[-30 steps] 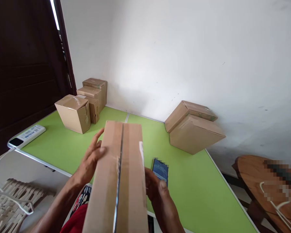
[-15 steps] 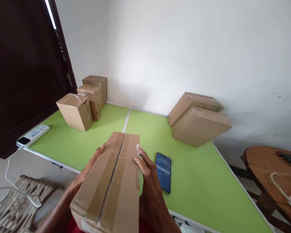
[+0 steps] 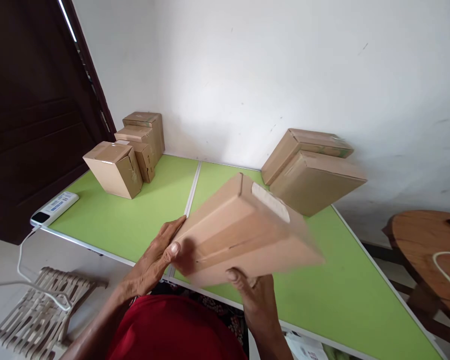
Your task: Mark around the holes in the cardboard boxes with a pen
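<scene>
Centre of the frame: a brown cardboard box (image 3: 225,230), taped along its near face and bearing a white label at its upper right, was tilted in both my hands above the green-topped, white-edged table (image 3: 345,290). The grip of my left hand (image 3: 157,260) was clamped on the box's left end, thumb on the near face; the grip of my right hand (image 3: 257,300) was clamped on its lower edge, thumb likewise on the near face. The box's right end was blurred.

Upper left: four smaller cardboard boxes (image 3: 114,172) stood close together in a row on the table. Left edge: a white oblong device (image 3: 56,207) with a dark end panel lay at the table's corner, a white cable (image 3: 20,255) running from it. Right of centre: two leaning cardboard boxes (image 3: 315,180) rested together near the white wall (image 3: 303,65). Lower left: a woven-strip stool (image 3: 41,310). Right edge: a rounded brown wooden tabletop (image 3: 427,240).
</scene>
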Available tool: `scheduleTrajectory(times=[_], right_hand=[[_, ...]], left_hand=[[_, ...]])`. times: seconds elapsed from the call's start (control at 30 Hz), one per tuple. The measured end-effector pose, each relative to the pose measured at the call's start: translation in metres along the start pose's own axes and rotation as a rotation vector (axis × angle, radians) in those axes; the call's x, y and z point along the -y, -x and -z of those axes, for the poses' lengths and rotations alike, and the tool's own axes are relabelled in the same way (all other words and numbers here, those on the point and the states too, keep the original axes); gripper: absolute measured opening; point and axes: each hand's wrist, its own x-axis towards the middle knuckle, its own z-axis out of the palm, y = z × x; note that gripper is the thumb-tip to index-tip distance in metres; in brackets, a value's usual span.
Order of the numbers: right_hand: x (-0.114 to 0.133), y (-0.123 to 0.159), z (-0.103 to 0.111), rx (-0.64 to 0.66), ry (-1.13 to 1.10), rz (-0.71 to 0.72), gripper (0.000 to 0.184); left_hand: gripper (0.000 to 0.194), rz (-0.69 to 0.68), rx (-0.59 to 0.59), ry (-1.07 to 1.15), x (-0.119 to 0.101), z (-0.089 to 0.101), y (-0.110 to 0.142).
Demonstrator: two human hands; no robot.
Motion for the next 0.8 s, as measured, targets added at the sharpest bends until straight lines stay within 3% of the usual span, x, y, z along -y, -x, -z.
scheduleTrajectory(times=[0.1,0.2,0.37,0.47,0.67,0.73,0.8], right_hand=[[0.007,-0.002,0.0,-0.143,-0.211,-0.14,0.063],[0.01,-0.005,-0.003,-0.255,-0.418,-0.304,0.073],[0.009,-0.001,-0.005,-0.303,-0.557,-0.375,0.089],[0.006,0.006,-0.006,-0.217,-0.604,-0.447,0.081],[0.012,0.028,-0.027,0.117,-0.842,-0.654,0.065],[0.017,0.036,-0.036,0.222,-0.813,-0.647,0.068],[0.021,0.042,-0.043,0.301,-0.666,-0.523,0.075]], left_hand=[[0.083,0.075,0.121,-0.059,0.002,0.005,0.003],[0.09,0.113,0.163,-0.048,0.003,0.006,0.009],[0.091,-0.076,0.114,0.07,-0.011,-0.006,0.01],[0.089,-0.203,0.03,0.172,-0.022,-0.011,0.007],[0.081,-0.353,-0.121,0.302,-0.032,-0.002,0.009],[0.082,-0.362,-0.125,0.347,-0.034,0.003,0.013],[0.086,-0.361,-0.122,0.381,-0.037,0.008,0.016]])
